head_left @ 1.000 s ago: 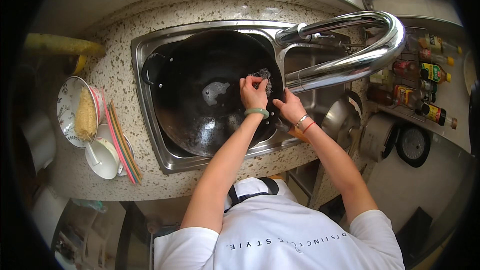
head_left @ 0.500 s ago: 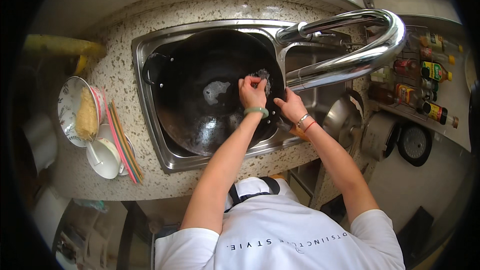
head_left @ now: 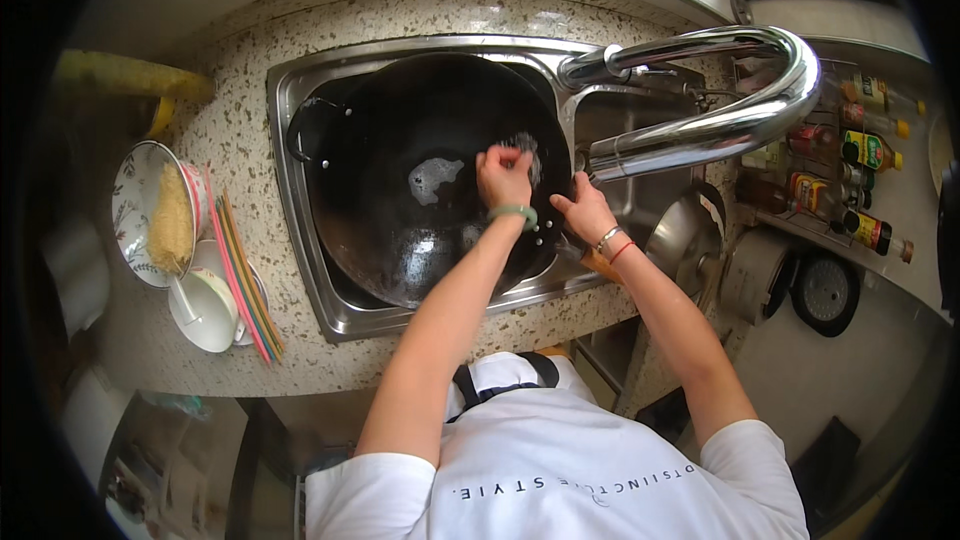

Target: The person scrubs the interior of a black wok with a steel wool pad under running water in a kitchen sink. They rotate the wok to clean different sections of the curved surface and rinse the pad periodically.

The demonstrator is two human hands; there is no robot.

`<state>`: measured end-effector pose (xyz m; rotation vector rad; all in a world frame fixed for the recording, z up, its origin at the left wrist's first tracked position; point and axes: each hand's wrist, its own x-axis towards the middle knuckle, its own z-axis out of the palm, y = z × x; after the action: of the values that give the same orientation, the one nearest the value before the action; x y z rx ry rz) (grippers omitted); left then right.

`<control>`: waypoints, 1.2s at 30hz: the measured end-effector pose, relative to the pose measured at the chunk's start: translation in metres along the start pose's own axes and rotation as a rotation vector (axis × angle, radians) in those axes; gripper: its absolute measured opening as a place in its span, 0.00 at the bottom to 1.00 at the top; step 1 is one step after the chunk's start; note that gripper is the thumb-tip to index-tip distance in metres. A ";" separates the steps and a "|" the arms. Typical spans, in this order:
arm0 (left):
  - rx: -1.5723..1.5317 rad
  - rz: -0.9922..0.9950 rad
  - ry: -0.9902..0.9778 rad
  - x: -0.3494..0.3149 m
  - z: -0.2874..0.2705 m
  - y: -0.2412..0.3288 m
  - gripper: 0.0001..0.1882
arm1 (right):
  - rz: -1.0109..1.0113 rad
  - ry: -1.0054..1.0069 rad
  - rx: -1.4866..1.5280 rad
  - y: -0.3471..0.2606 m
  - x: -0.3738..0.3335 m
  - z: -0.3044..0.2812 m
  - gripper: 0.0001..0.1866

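Left hand is in the black wok, fingers bunched narrow around a grey mesh scrubber! The scrubber peeks out just beyond those fingertips and to their right, against the wok's sloping wall. A white foam patch sits to that hand's left. Over at the wok's right edge, there's the right hand, thumb apart from its fingers; whether it grips, can't tell. Chrome faucet just beyond it!

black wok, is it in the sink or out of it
In: the black wok lies open side up over the left basin of the steel sink, whose rim shows around it.
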<state>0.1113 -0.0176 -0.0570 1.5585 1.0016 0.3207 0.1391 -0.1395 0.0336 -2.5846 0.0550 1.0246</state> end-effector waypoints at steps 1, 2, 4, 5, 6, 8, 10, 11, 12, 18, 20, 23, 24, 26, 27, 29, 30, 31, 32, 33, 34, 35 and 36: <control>-0.020 -0.034 0.037 0.017 0.004 0.017 0.10 | -0.009 0.014 0.005 0.000 -0.001 0.001 0.30; -0.071 0.002 0.129 0.041 0.010 0.024 0.11 | -0.027 0.025 0.005 -0.003 0.000 0.000 0.30; -0.052 -0.045 0.062 0.061 0.001 0.041 0.12 | -0.035 0.030 0.030 -0.002 0.008 0.002 0.27; -0.059 -0.017 0.087 0.050 0.003 0.029 0.12 | -0.015 0.017 0.024 0.009 0.004 0.003 0.27; -0.075 0.036 0.132 0.054 0.006 0.019 0.13 | -0.028 0.013 0.022 0.002 0.009 0.001 0.27; -0.063 -0.096 0.100 0.035 0.006 0.015 0.13 | -0.008 0.020 0.023 0.000 0.009 0.003 0.26; 0.053 -0.051 -0.007 0.002 -0.001 0.008 0.13 | 0.012 0.011 0.017 0.000 0.006 0.001 0.25; 0.041 -0.071 -0.034 -0.011 -0.004 0.009 0.13 | 0.016 0.006 0.020 -0.005 0.004 -0.002 0.25; 0.031 -0.098 -0.061 -0.020 -0.006 0.009 0.12 | 0.024 -0.003 0.019 -0.005 0.002 -0.004 0.25; -0.037 -0.086 0.089 0.060 0.010 0.030 0.15 | -0.018 0.014 0.014 0.003 0.003 -0.001 0.30; -0.096 -0.055 0.070 0.056 0.006 0.029 0.13 | -0.052 -0.001 0.049 0.015 0.013 0.004 0.30; -0.144 -0.058 0.062 0.026 0.015 -0.010 0.12 | -0.059 -0.007 -0.001 0.006 0.011 0.008 0.27; -0.052 0.009 0.004 -0.004 0.004 0.015 0.12 | -0.036 0.014 0.010 0.012 0.012 0.006 0.26; -0.039 -0.186 -0.098 -0.027 -0.004 0.022 0.12 | -0.027 0.012 0.038 0.005 0.011 0.002 0.27; -0.031 -0.166 -0.083 -0.026 -0.003 0.020 0.12 | -0.014 0.007 0.046 0.005 0.007 0.000 0.27; -0.020 -0.127 -0.037 -0.005 0.007 0.014 0.12 | -0.054 0.026 0.060 0.007 0.006 0.002 0.28; -0.175 -0.105 0.096 0.024 0.018 -0.002 0.12 | -0.063 0.013 0.026 0.000 0.008 0.005 0.28; -0.086 -0.097 0.093 0.041 0.017 0.015 0.12 | -0.043 0.023 0.002 0.000 0.009 0.004 0.28; 0.006 -0.091 0.089 0.047 0.011 0.034 0.11 | -0.020 0.029 -0.021 0.002 0.006 0.001 0.28; -0.035 -0.117 0.101 0.035 0.007 0.030 0.12 | 0.026 -0.018 0.020 0.000 0.009 -0.002 0.27; -0.090 -0.117 0.121 0.034 0.011 0.027 0.12 | 0.002 -0.005 0.035 0.000 0.009 -0.004 0.27; -0.145 -0.118 0.140 0.034 0.013 0.024 0.12 | -0.004 0.012 0.018 -0.003 0.007 -0.002 0.26; -0.158 -0.165 0.142 0.036 0.018 -0.006 0.13 | -0.026 0.011 -0.016 -0.011 0.005 0.000 0.26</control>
<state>0.1421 -0.0035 -0.0790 1.3163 1.1788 0.3898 0.1447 -0.1285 0.0337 -2.5984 0.0161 1.0057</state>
